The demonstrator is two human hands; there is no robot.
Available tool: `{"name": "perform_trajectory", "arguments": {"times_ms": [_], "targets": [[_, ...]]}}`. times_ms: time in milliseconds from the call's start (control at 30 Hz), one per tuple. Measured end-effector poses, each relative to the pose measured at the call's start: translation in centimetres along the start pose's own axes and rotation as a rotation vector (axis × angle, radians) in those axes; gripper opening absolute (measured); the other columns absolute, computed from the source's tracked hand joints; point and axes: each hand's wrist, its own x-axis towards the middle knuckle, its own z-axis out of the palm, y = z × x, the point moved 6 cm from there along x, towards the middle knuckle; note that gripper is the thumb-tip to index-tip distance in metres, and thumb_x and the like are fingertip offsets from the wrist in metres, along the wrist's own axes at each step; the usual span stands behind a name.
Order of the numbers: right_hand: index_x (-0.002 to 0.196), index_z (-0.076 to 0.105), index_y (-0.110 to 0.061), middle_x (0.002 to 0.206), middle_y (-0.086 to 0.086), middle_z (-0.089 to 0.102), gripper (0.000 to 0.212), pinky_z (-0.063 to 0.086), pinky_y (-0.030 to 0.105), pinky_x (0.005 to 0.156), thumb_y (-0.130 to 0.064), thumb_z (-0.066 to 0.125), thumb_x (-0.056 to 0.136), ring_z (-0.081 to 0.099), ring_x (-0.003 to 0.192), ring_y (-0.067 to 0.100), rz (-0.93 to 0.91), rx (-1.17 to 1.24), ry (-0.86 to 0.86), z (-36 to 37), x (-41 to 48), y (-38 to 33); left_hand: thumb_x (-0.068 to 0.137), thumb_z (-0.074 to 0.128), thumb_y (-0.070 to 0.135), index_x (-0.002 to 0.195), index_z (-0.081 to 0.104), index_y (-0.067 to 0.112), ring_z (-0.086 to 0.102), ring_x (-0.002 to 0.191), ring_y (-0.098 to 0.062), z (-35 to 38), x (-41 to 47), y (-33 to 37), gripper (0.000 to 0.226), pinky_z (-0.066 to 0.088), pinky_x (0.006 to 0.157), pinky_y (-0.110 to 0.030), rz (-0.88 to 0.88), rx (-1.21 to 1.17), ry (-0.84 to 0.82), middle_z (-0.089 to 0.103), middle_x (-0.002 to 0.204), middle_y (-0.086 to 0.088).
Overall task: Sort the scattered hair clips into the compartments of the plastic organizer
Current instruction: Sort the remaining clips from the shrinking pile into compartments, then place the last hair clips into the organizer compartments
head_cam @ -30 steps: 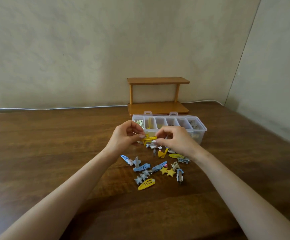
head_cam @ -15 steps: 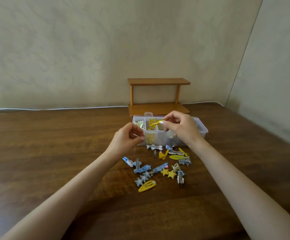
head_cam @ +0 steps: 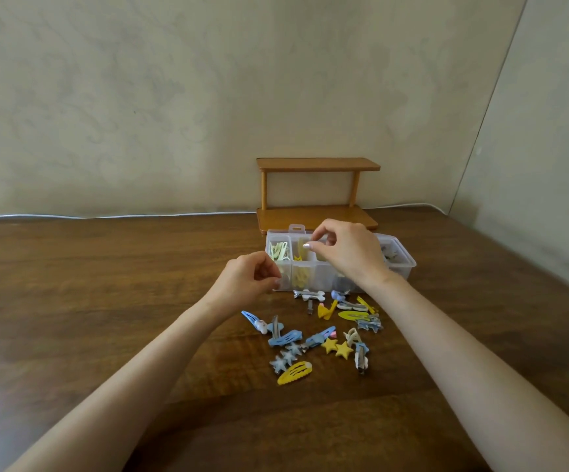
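The clear plastic organizer (head_cam: 402, 264) stands open on the wooden table. Its left compartment holds pale green clips (head_cam: 279, 252), and yellow clips (head_cam: 298, 257) lie in the second one. My right hand (head_cam: 347, 255) hovers over the middle compartments, thumb and forefinger slightly apart with nothing visible between them. My left hand (head_cam: 247, 279) is loosely curled at the organizer's front left corner and holds nothing that I can see. Several scattered clips lie in front: a white bone clip (head_cam: 310, 295), blue clips (head_cam: 284, 337), yellow stars (head_cam: 337, 347) and a yellow snap clip (head_cam: 295, 372).
A small two-tier wooden shelf (head_cam: 317, 165) stands just behind the organizer against the wall. A white cable (head_cam: 106, 216) runs along the table's back edge. A second wall closes in on the right.
My right hand carried a yellow clip from the pile up over the organizer; the clip is no longer between its fingers. My left hand stayed near the front left corner.
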Motion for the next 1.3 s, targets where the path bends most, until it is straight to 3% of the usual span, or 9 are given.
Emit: {"name": "perform_trajectory", "arguments": {"times_ms": [100, 200, 267, 400, 533, 733, 967, 1167, 1300], "targets": [[0.091, 0.064, -0.025, 0.072, -0.014, 0.056, 0.010, 0.035, 0.016, 0.055, -0.034, 0.064, 0.087, 0.050, 0.066, 0.001, -0.024, 0.054, 0.001, -0.8, -1.8, 0.0, 0.082, 0.068, 0.019, 0.087, 0.060, 0.018, 0.061, 0.080, -0.013, 0.2, 0.1, -0.4, 0.010, 0.054, 0.074, -0.029, 0.034, 0.245, -0.106, 0.064, 0.083, 0.004], [0.091, 0.066, -0.024, 0.074, -0.013, 0.060, 0.007, 0.037, 0.014, 0.059, -0.030, 0.063, 0.088, 0.053, 0.067, 0.000, -0.037, 0.079, -0.021, -0.9, -3.6, 0.2, 0.078, 0.071, 0.023, 0.086, 0.061, 0.018, 0.061, 0.083, -0.015, -0.3, 0.1, -0.8, 0.014, 0.053, 0.077, -0.035, 0.023, 0.304, -0.176, 0.066, 0.086, 0.001], [0.090, 0.066, -0.025, 0.071, -0.015, 0.057, 0.006, 0.034, 0.010, 0.056, -0.029, 0.062, 0.089, 0.051, 0.063, -0.002, -0.023, 0.086, -0.061, -0.5, -4.9, 0.6, 0.076, 0.073, 0.024, 0.083, 0.061, 0.022, 0.061, 0.083, -0.013, -0.7, 0.0, -0.9, 0.014, 0.052, 0.078, -0.032, 0.013, 0.307, -0.237, 0.066, 0.087, 0.002], [0.089, 0.068, -0.026, 0.077, -0.013, 0.063, 0.006, 0.043, 0.015, 0.062, -0.030, 0.065, 0.087, 0.057, 0.071, 0.000, -0.016, 0.136, -0.129, 0.5, -6.5, 0.9, 0.073, 0.077, 0.026, 0.078, 0.057, 0.028, 0.055, 0.076, -0.002, -0.7, -0.4, -1.3, 0.021, 0.043, 0.065, -0.015, -0.032, 0.312, -0.387, 0.061, 0.083, 0.010], [0.091, 0.071, -0.029, 0.086, -0.015, 0.062, 0.012, 0.044, 0.018, 0.071, -0.037, 0.065, 0.085, 0.056, 0.079, 0.000, -0.106, 0.110, -0.313, 2.2, -7.5, -1.1, 0.075, 0.075, 0.025, 0.088, 0.057, 0.028, 0.055, 0.091, -0.009, 0.0, -0.9, -2.4, 0.022, 0.046, 0.078, -0.022, -0.098, 0.338, -0.572, 0.062, 0.098, 0.006], [0.097, 0.070, -0.032, 0.098, -0.009, 0.059, 0.018, 0.046, 0.028, 0.077, -0.040, 0.068, 0.082, 0.055, 0.090, 0.006, -0.162, 0.046, -0.464, 4.0, -8.1, -2.8, 0.078, 0.070, 0.015, 0.080, 0.057, 0.026, 0.053, 0.090, -0.011, 0.3, -0.9, -2.7, 0.017, 0.043, 0.077, -0.022, -0.090, 0.370, -0.582, 0.060, 0.099, 0.003], [0.085, 0.067, -0.029, 0.094, -0.011, 0.060, 0.007, 0.049, 0.031, 0.079, -0.032, 0.071, 0.080, 0.055, 0.085, 0.004, -0.132, 0.074, -0.431, 4.1, -8.1, -2.2, 0.081, 0.068, 0.018, 0.080, 0.055, 0.025, 0.049, 0.078, -0.001, 0.9, -0.7, -2.3, 0.015, 0.037, 0.065, -0.014, -0.068, 0.335, -0.536, 0.055, 0.086, 0.010], [0.083, 0.065, -0.028, 0.090, -0.015, 0.059, 0.008, 0.050, 0.029, 0.075, -0.032, 0.071, 0.080, 0.055, 0.083, 0.002, -0.122, 0.097, -0.408, 3.9, -7.9, -1.7, 0.081, 0.068, 0.022, 0.079, 0.054, 0.026, 0.051, 0.082, -0.005, 1.3, -0.6, -2.3, 0.014, 0.043, 0.073, -0.019, -0.054, 0.340, -0.508, 0.057, 0.089, 0.007], [0.086, 0.060, -0.020, 0.083, -0.009, 0.061, 0.007, 0.053, 0.025, 0.073, -0.021, 0.067, 0.085, 0.059, 0.076, 0.005, -0.021, 0.284, -0.294, 2.4, -7.5, -0.8, 0.084, 0.065, 0.024, 0.077, 0.055, 0.027, 0.053, 0.080, -0.008, 1.5, -0.4, -2.0, 0.012, 0.041, 0.069, -0.018, -0.035, 0.325, -0.482, 0.057, 0.085, 0.008]]}}
